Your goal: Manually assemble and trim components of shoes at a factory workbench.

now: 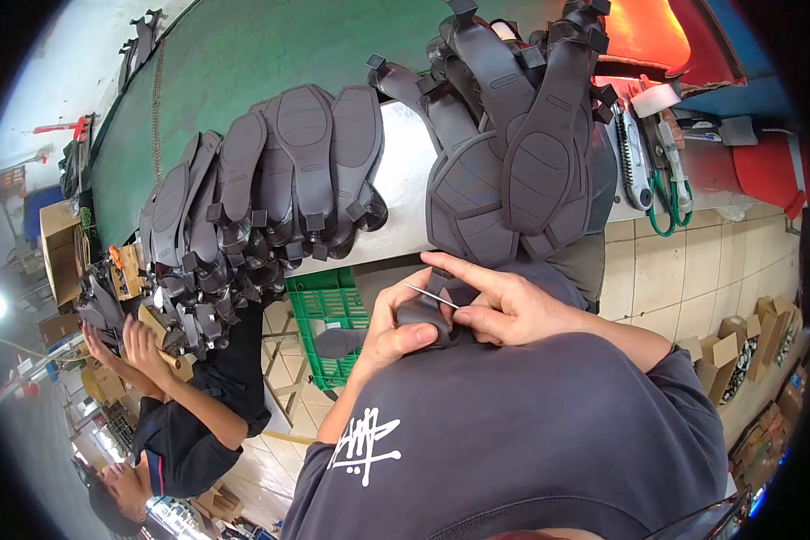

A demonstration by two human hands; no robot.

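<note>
My left hand [394, 337] grips a dark grey shoe piece [423, 313] held close against my chest, thumb pressed on its top. My right hand [504, 306] pinches a thin metal needle [429, 295] whose tip points left over that piece, forefinger stretched along it. Both hands meet just below the white edge of a green-topped table [243, 54]. A tall heap of dark heeled shoes with their soles showing [513, 153] rests on the table right above my hands. A second heap of the same shoes [297, 171] lies further left.
A utility knife [634, 157], green-handled scissors [670, 211] and a tape roll [654, 99] lie right of the heap. A green crate [328, 310] stands under the table. Another person in a dark shirt [189, 432] handles shoes at left. Cardboard boxes [720, 360] sit on the tiled floor.
</note>
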